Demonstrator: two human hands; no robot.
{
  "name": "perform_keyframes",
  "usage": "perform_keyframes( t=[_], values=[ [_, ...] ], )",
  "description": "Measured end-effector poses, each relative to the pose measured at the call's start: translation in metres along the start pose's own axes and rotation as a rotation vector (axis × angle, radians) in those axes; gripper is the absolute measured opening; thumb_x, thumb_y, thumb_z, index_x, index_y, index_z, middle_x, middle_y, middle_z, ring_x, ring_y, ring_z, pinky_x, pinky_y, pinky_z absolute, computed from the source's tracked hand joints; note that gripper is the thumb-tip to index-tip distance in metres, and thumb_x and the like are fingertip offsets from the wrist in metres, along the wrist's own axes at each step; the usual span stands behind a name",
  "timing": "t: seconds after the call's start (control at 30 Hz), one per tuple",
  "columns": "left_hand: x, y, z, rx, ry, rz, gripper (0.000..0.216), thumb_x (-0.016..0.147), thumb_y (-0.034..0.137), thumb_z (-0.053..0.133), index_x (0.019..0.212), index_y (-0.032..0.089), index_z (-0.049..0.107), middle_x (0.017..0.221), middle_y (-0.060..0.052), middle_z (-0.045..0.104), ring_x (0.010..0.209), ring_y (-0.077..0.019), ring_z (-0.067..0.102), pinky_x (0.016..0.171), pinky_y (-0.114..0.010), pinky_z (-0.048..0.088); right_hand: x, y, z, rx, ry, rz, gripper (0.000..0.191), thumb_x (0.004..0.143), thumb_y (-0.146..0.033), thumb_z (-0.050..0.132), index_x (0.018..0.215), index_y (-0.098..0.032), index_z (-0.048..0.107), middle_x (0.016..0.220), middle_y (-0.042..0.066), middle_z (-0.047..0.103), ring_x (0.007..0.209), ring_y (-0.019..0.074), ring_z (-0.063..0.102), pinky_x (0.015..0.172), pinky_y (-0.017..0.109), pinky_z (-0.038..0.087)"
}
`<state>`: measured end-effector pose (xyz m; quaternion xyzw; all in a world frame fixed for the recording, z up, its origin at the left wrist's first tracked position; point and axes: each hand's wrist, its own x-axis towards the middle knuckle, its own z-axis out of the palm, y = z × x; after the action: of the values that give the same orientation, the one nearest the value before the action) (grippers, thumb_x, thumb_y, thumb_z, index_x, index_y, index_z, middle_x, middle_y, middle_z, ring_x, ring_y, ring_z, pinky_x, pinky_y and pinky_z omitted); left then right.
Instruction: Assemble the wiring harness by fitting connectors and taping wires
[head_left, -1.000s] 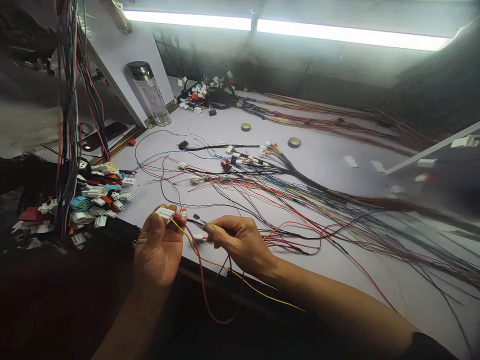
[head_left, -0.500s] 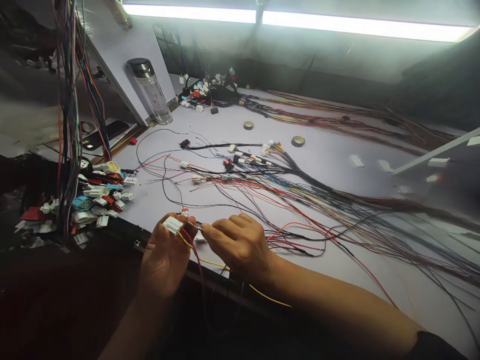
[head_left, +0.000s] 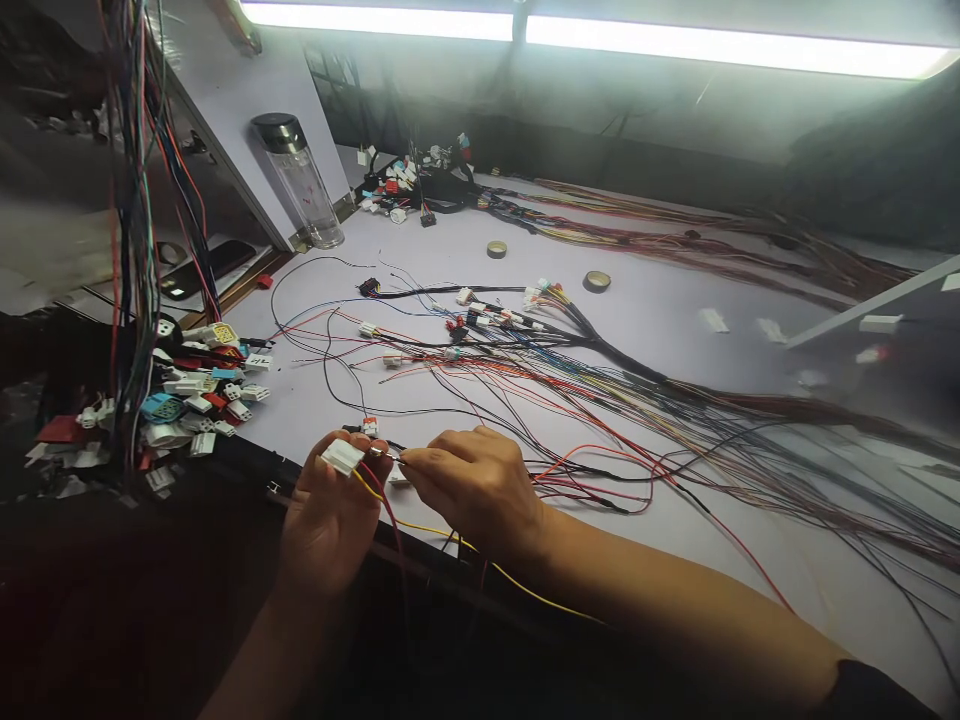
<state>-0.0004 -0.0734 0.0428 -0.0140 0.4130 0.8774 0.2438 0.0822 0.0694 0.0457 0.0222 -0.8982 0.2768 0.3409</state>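
My left hand (head_left: 330, 530) is closed around a white connector housing (head_left: 343, 457), held just over the table's front edge. A yellow wire (head_left: 366, 484) and a red wire (head_left: 389, 515) come out of the housing and hang down to the right. My right hand (head_left: 476, 485) pinches a thin wire (head_left: 397, 458) whose shiny metal tip points at the left fingertips. That tip is apart from the housing's visible face. Right behind the left fingers sits a small white and orange connector (head_left: 370, 426) on a black wire. The right fingertips partly hide the pinched wire.
A large wire harness (head_left: 622, 365) spreads over the table with several connectors. Piled connectors (head_left: 202, 390) and hanging wires (head_left: 139, 230) are at the left. A glass bottle (head_left: 307, 190), tape rolls (head_left: 596, 282) and another harness (head_left: 570, 225) stand or lie farther back.
The white housing has shifted slightly left and down in my left hand. The pinched wire's tip lies flatter, and the right hand has moved slightly left. The yellow wire has shifted below my right wrist.
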Motion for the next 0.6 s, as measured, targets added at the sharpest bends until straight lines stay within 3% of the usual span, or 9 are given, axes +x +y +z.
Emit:
perform_keyframes(
  t=[0.1,0.23,0.43,0.6],
  values=[
    [0.001,0.0,0.001,0.023,0.0,0.014,0.035,0.059,0.037,0.088,0.086,0.021,0.072,0.083,0.003,0.072,0.086,-0.0161,0.069,0.078,-0.023,0.059,0.003,-0.001,0.001,0.279,-0.073,0.21,0.013,0.089,-0.028,0.062,0.09,-0.019,0.072,0.071,-0.001,0.067,0.059,0.0069,0.056,0.059,0.021,0.037],
    [0.006,0.0,0.003,0.053,-0.033,0.048,0.033,0.059,0.035,0.088,0.085,0.022,0.072,0.083,0.003,0.072,0.094,-0.0211,0.069,0.085,-0.03,0.058,0.01,-0.001,-0.005,0.652,-0.212,0.549,0.018,0.084,-0.033,0.067,0.086,-0.015,0.071,0.058,-0.004,0.057,0.051,0.0058,0.046,0.051,0.018,0.036],
    [0.009,0.003,0.004,0.12,-0.115,0.09,0.031,0.063,0.037,0.085,0.088,0.023,0.073,0.084,0.002,0.072,0.092,-0.0232,0.069,0.086,-0.035,0.057,0.019,0.004,-0.012,1.122,-0.42,0.834,0.039,0.08,-0.048,0.068,0.064,-0.014,0.061,0.053,-0.004,0.054,0.049,0.0058,0.046,0.049,0.019,0.037],
    [0.013,0.003,-0.001,0.152,-0.186,0.132,0.024,0.07,0.033,0.081,0.092,0.025,0.074,0.088,0.001,0.072,0.087,-0.0188,0.069,0.083,-0.032,0.057,0.024,0.008,-0.01,1.368,-0.511,1.002,0.037,0.076,-0.049,0.072,0.069,-0.013,0.063,0.049,-0.007,0.05,0.043,0.0034,0.042,0.046,0.017,0.031]
  ],
)
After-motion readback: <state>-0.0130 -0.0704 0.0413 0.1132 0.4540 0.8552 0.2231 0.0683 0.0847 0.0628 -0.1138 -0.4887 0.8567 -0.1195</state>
